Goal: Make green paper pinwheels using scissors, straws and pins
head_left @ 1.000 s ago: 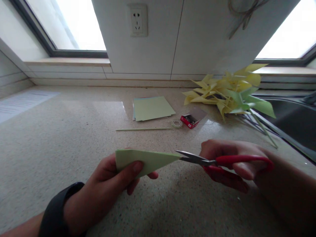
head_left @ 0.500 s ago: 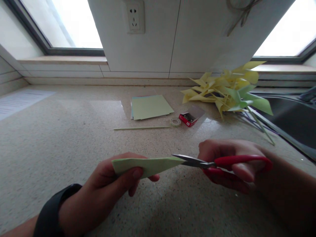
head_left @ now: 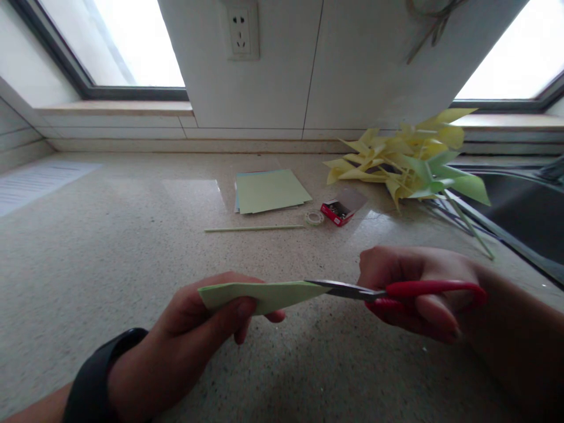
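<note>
While the speckled desk (head_left: 110, 235) spreads wide beneath, the left hand (head_left: 194, 332) pinches a folded green paper (head_left: 259, 294) above the near edge, and the right hand (head_left: 418, 291) grips red scissors (head_left: 396, 292). Since a second ago the blades have closed onto the paper's right tip, so a cut looks underway. That paper is pale green, flat, tapering to a point. Far right lie yellow pinwheels (head_left: 396, 161); far centre, a paper stack (head_left: 271, 191).

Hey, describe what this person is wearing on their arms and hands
Both hands are bare, with no gloves or rings visible. The left hand has a wide black band around its wrist, probably a watch or tracker. The right hand and its forearm show no sleeve or band.
</note>
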Demonstrator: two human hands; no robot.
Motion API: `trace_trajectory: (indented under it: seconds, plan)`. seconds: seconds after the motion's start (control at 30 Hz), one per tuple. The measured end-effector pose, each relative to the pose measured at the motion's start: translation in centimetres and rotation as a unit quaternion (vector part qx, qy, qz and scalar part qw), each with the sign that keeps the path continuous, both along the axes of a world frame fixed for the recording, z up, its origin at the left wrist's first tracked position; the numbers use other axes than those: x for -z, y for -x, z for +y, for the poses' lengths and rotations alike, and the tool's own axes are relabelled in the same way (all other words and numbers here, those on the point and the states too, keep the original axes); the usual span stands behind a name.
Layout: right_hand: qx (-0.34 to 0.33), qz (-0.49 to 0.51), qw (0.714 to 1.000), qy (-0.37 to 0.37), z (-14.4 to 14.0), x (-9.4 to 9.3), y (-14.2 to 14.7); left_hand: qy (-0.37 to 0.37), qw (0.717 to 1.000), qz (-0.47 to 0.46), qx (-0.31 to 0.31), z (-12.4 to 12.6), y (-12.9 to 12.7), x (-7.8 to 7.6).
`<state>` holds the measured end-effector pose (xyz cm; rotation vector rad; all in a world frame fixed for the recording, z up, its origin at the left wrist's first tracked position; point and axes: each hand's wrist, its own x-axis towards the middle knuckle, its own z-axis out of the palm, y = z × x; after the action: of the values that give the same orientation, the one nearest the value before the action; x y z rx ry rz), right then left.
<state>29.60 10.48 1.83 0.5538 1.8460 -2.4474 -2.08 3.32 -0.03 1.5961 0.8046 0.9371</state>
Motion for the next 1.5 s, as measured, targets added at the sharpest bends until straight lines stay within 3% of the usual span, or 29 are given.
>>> trace_trajectory:
  seconds: [0.17,0.57,1.03,1.5]
  plan:
    - [0.012,-0.01,1.0,0.012,-0.05,0.14,-0.17,-0.003,1.0,0.002,0.012,0.15,0.34,0.58]
    - [0.002,-0.037,0.999,-0.01,0.06,-0.1,-0.01,-0.046,0.999,0.015,0.008,-0.35,0.2,0.23]
    - [0.007,-0.031,0.999,0.001,-0.19,0.37,-0.17,0.023,1.0,-0.013,0.008,-0.48,-0.29,0.19]
    - [0.015,-0.037,0.999,0.003,-0.57,0.52,0.66,-0.001,1.0,0.015,0.025,-0.51,-0.29,0.07]
